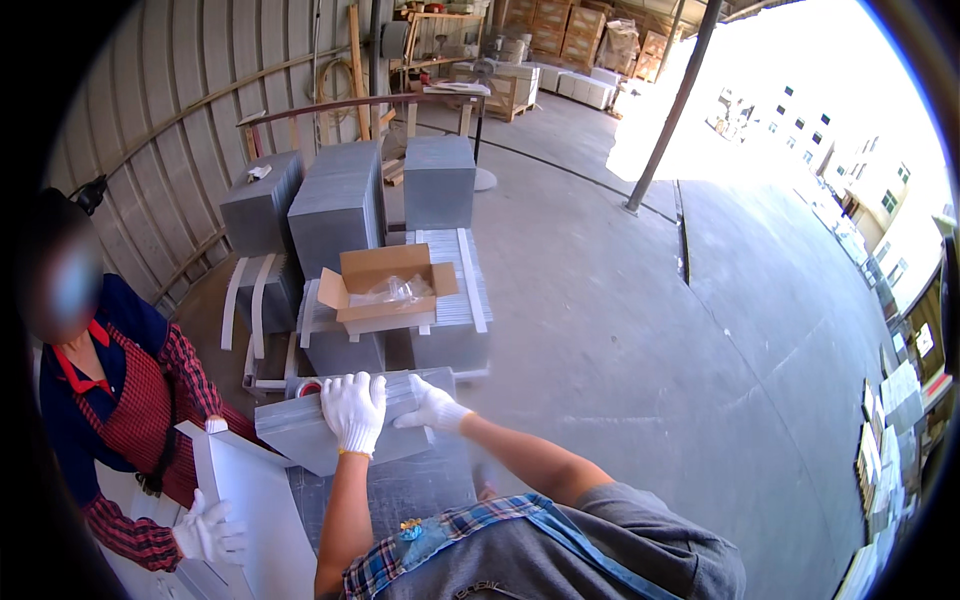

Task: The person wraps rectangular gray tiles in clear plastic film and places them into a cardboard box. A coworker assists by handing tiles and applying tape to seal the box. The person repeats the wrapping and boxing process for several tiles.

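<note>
Grey concrete floor point(620, 340) spreads away to the bright opening, and the ribbed metal wall point(150, 140) rises on the left. Over by that wall I see tall stacks of grey panels point(335, 205). Nearer, on the left, a co-worker point(145, 410) in a red checked apron has one gloved hand point(210, 530) against a white folded sheet point(262, 505). Beside that sheet is a dark-topped table point(390, 490), where the grey bundle point(300, 430) stands on its long edge, right in front of the person at work. Beyond it, an open cardboard carton point(390, 316) sits on the panels with crumpled clear plastic point(397, 291) inside. Both of the worker's hands wear white gloves. The left hand point(354, 410) lies over the bundle's top, fingers slightly spread; how tightly it grips, I can't tell. The right hand point(432, 406) is at the bundle's right end, thumb parted from the fingers, its grip also unclear from here. Smallest is a reddish tape roll point(307, 387) just left of the left hand.
</note>
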The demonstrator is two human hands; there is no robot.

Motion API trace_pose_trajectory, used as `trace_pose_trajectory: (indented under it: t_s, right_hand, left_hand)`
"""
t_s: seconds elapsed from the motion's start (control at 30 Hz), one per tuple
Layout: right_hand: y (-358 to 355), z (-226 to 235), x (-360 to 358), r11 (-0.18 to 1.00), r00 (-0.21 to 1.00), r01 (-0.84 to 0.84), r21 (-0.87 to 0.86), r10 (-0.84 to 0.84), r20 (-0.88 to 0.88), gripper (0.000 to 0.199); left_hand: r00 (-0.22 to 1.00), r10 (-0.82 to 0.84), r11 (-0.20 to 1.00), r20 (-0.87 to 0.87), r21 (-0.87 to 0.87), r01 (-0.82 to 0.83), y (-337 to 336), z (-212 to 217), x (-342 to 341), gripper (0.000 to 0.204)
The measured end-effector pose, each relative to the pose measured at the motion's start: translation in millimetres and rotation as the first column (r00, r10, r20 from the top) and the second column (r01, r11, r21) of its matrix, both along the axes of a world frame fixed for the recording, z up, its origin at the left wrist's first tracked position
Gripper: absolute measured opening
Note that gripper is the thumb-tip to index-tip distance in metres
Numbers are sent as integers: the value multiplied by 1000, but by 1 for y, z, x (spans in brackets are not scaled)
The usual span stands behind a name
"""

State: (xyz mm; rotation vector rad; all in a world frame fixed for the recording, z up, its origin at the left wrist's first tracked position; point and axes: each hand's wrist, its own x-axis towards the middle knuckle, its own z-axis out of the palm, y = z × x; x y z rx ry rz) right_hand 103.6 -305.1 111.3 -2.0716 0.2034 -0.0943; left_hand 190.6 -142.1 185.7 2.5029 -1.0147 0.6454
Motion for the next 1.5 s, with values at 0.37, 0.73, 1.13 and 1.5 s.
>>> trace_pose_trajectory:
  t_s: [0.37,0.73,1.13,1.5]
  right_hand:
    - [-1,0,3,1000,999,-2,4,2,-36,96]
    - [2,16,-5,999,999,33,13,-32,-20,104]
    - [-1,-46,12,940,1000,-20,340,11,27,66]
    - [-1,-31,10,977,995,-88,197,79,53,63]
  left_hand:
    - [999,0,1000,36,-6,0,-1,0,2,34]
    - [1000,0,1000,25,-11,0,-1,-2,0,32]
    - [994,58,998,-96,-19,-61,10,-5,-1,37]
    - [995,86,996,-45,-8,-87,13,-13,-3,38]
